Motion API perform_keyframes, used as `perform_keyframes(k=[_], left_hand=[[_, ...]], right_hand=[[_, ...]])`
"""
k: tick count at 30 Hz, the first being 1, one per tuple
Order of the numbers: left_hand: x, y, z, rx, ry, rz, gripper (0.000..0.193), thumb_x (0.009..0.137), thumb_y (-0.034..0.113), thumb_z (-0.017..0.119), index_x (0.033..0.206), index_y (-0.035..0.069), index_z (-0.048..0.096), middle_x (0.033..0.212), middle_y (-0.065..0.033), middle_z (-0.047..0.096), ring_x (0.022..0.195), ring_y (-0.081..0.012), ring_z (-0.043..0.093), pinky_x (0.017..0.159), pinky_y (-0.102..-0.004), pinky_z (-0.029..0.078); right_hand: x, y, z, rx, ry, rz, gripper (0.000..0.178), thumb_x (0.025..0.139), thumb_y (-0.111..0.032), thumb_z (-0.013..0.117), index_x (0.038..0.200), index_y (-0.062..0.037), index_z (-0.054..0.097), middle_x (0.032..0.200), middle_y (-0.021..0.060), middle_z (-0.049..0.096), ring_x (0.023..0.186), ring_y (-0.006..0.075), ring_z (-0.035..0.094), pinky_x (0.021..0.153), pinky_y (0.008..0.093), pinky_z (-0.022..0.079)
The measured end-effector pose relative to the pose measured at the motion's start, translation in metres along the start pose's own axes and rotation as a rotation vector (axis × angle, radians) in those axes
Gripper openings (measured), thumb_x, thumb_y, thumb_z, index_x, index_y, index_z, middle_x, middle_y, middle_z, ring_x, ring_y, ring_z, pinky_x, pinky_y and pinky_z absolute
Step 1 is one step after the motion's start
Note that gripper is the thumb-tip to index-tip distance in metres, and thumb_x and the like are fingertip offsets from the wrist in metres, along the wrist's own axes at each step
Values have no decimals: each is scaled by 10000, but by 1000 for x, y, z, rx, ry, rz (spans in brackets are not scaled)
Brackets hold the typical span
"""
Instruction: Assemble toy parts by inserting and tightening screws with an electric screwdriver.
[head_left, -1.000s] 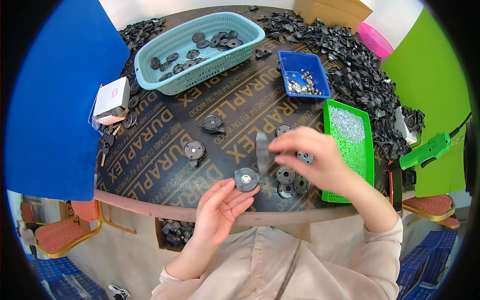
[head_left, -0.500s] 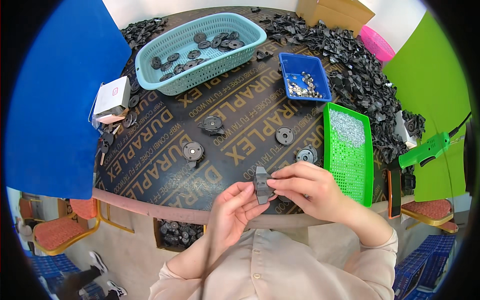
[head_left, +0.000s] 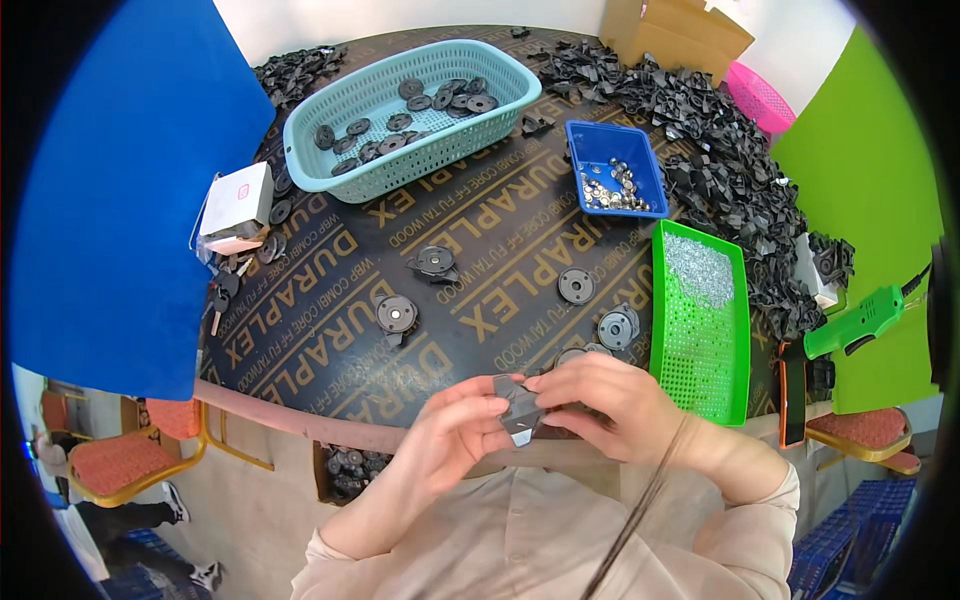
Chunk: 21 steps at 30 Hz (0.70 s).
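Observation:
Close to the table's near edge, my left hand (head_left: 450,428) grips a dark grey angular plastic part (head_left: 519,412) between thumb and fingers. Pinched fingers of my right hand (head_left: 618,402) press on the right side of that same part. Whether a smaller piece sits under them is hidden. Just beyond my right hand lies a black round plastic part (head_left: 618,327), partly overlapping others. A separate black disc (head_left: 577,287) rests farther off. Two more disc-shaped assemblies with side wings, a nearer one (head_left: 397,314) and a farther one (head_left: 436,262), lie left of centre.
A light-blue basket (head_left: 300,172) holds black discs. Small metal pieces lie in a blue tray (head_left: 590,209), silvery ones in a green tray (head_left: 742,330). Black parts (head_left: 730,190) heap along the right. A green power screwdriver (head_left: 858,320), white box (head_left: 238,205) and keys (head_left: 220,300) flank the table.
The plastic part is now lower and tilted differently, with both hands still on it. My right hand has closed in around its side. The whole view has shifted slightly.

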<state>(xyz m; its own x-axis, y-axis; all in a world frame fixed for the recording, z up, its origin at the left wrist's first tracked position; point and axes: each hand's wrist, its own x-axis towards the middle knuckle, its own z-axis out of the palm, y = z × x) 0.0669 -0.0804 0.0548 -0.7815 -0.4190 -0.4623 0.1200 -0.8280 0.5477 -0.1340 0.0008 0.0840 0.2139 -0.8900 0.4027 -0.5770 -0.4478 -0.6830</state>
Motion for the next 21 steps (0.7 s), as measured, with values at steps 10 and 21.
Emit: perform_keyframes(k=[10,21], left_hand=[[18,32,-45,2062,245,1043,318,773,49,600,1089,46,629,1148,-71,643,1064,-236,590,908,-357,496],[19,17,-3,2017,51,1044,475,763,10,634,1232,22,561,1335,-186,493,1243,-335,469,1002,-413,417]], right_hand=[[73,118,-110,-539,57,471,232,749,-54,708,972,-31,649,949,128,675,903,260,647,800,347,501],[102,198,-97,-578,-186,599,185,646,-90,794,792,-46,690,806,122,686,809,258,664,714,353,514]])
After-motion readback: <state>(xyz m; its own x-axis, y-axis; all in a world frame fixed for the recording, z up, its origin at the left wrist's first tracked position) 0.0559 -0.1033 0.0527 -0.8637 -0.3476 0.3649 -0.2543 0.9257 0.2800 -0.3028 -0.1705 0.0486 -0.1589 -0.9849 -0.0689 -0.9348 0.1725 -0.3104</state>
